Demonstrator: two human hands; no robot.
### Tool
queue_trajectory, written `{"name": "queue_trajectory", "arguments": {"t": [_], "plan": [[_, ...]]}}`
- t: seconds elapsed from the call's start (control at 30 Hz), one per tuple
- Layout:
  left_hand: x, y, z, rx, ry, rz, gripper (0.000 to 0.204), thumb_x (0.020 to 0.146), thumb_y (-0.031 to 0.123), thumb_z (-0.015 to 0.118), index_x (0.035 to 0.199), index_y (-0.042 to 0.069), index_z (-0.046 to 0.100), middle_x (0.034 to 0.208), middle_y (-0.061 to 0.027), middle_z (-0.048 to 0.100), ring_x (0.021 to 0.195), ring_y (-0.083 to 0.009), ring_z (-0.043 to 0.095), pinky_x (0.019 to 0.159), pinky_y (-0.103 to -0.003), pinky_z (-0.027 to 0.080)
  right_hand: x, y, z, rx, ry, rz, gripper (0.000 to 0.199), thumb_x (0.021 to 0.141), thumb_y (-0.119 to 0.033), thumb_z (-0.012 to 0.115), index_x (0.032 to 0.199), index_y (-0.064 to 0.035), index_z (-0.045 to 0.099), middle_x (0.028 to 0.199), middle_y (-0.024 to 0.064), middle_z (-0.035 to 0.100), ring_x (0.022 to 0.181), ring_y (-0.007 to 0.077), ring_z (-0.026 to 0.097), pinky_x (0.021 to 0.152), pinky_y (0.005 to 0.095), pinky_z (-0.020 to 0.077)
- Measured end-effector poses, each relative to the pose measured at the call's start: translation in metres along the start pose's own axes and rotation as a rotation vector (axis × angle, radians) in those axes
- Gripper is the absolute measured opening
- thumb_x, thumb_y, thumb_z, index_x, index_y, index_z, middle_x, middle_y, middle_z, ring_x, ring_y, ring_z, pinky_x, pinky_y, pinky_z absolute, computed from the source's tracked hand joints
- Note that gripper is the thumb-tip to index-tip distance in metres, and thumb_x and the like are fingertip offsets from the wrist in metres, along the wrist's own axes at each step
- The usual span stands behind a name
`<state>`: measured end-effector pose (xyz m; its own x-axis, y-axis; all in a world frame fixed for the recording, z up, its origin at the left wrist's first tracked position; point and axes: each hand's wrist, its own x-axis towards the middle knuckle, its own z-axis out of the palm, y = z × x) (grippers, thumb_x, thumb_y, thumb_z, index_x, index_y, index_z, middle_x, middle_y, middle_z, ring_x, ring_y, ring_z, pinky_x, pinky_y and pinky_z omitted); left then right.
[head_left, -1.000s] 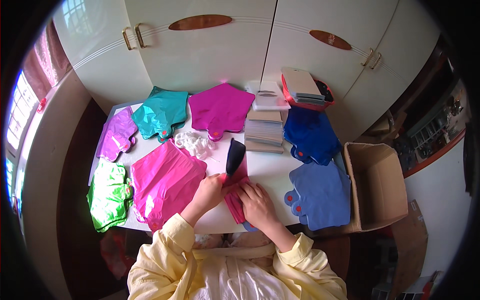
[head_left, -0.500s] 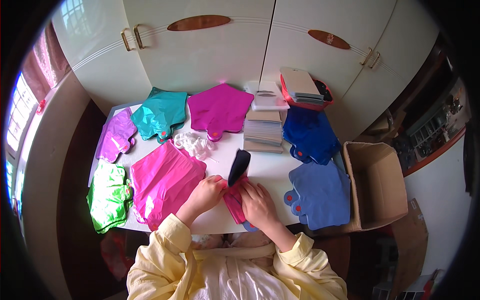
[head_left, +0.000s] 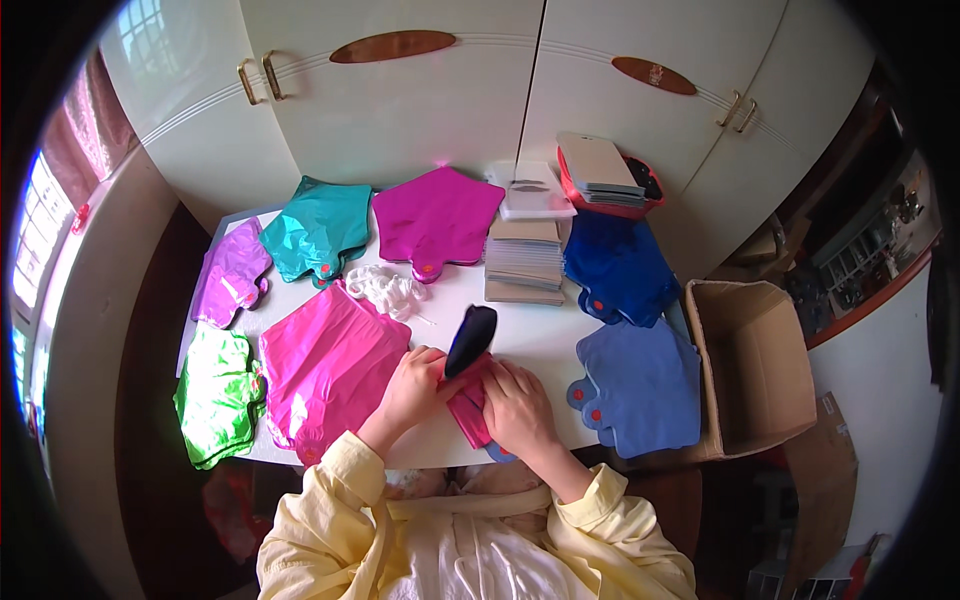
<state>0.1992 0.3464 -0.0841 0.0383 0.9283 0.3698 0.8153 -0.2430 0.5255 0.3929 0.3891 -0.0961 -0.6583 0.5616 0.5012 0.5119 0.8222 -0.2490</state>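
Note:
In front of me, near the table's front edge, lies a narrow folded bundle of pink foil balloon [head_left: 466,410]. My left hand [head_left: 412,388] grips its upper left side with closed fingers. My right hand [head_left: 520,408] is closed over its right side, fingers pressed against the foil. From between the hands a dark, nearly black flap [head_left: 472,342] stands up; how it joins the pink foil is hidden. A bit of blue [head_left: 499,454] shows under the right hand. Left of my left hand is a flat stack of pink foil balloons [head_left: 335,370].
Green [head_left: 215,395], purple [head_left: 232,272], teal [head_left: 318,228], magenta [head_left: 438,215], dark blue [head_left: 620,265] and light blue [head_left: 645,390] foil balloon stacks ring the table. White string [head_left: 385,292], a stack of cards [head_left: 524,265], a red basket [head_left: 650,205] and a cardboard box [head_left: 760,440] are also here.
The dark flap has tilted slightly and shifted a little left and down. My left hand has moved slightly over the bundle; the right hand has barely moved.

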Motion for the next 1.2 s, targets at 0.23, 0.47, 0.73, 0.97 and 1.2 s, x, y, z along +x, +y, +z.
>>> {"name": "queue_trajectory", "arguments": {"t": [0.23, 0.47, 0.73, 0.97, 1.2], "plan": [[-0.004, -0.001, 0.005, 0.066, 0.024, 0.056, 0.019, 0.07, 0.012, 0.069, 0.088, 0.011, 0.069, 0.082, -0.0021, 0.065, 0.081, -0.0215, 0.059, 0.072, -0.035, 0.045, 0.001, -0.002, 0.001, -0.028, 0.057, 0.04, 0.031, 0.081, -0.014, 0.056, 0.108, -0.0004, 0.06, 0.114, 0.0151, 0.059, 0.11, 0.0301, 0.055, 0.096, 0.0429, 0.0414], [-0.007, 0.009, -0.001, 0.16, 0.019, 0.177, 0.03, 0.072, 0.015, 0.065, 0.101, 0.01, 0.07, 0.093, -0.0014, 0.07, 0.087, -0.0175, 0.063, 0.074, -0.033, 0.043, 0.001, -0.004, -0.004, -0.085, -0.04, 0.103, 0.032, 0.08, -0.021, 0.058, 0.107, -0.0037, 0.061, 0.111, 0.0134, 0.06, 0.109, 0.03, 0.055, 0.097, 0.0431, 0.0392], [-0.014, 0.019, -0.006, 0.461, -0.035, 0.319, 0.038, 0.079, 0.015, 0.059, 0.115, 0.003, 0.063, 0.112, -0.0074, 0.068, 0.108, -0.0181, 0.062, 0.086, -0.033, 0.044, -0.008, 0.002, -0.008, 0.069, -0.027, 0.083, 0.057, 0.078, -0.037, 0.062, 0.126, -0.0065, 0.053, 0.13, 0.0104, 0.053, 0.126, 0.0257, 0.044, 0.103, 0.0426, 0.034], [-0.022, 0.03, -0.001, 0.624, -0.153, 0.303, 0.044, 0.083, 0.013, 0.053, 0.124, -0.003, 0.056, 0.121, -0.0131, 0.063, 0.118, -0.0232, 0.057, 0.1, -0.039, 0.042, -0.015, 0.009, 0.001, -0.006, -0.082, 0.093, 0.062, 0.076, -0.039, 0.063, 0.129, -0.0088, 0.052, 0.135, 0.0072, 0.049, 0.128, 0.025, 0.041, 0.102, 0.0427, 0.0332], [-0.025, 0.035, -0.008, 0.657, -0.234, 0.274, 0.047, 0.087, 0.014, 0.046, 0.13, -0.004, 0.05, 0.13, -0.0163, 0.056, 0.123, -0.0242, 0.052, 0.108, -0.042, 0.035, -0.001, 0.045, -0.011, 0.135, -0.218, 0.028, 0.044, 0.079, -0.025, 0.065, 0.121, -0.0108, 0.059, 0.127, 0.0058, 0.056, 0.119, 0.0233, 0.051, 0.095, 0.0405, 0.0418]]}}
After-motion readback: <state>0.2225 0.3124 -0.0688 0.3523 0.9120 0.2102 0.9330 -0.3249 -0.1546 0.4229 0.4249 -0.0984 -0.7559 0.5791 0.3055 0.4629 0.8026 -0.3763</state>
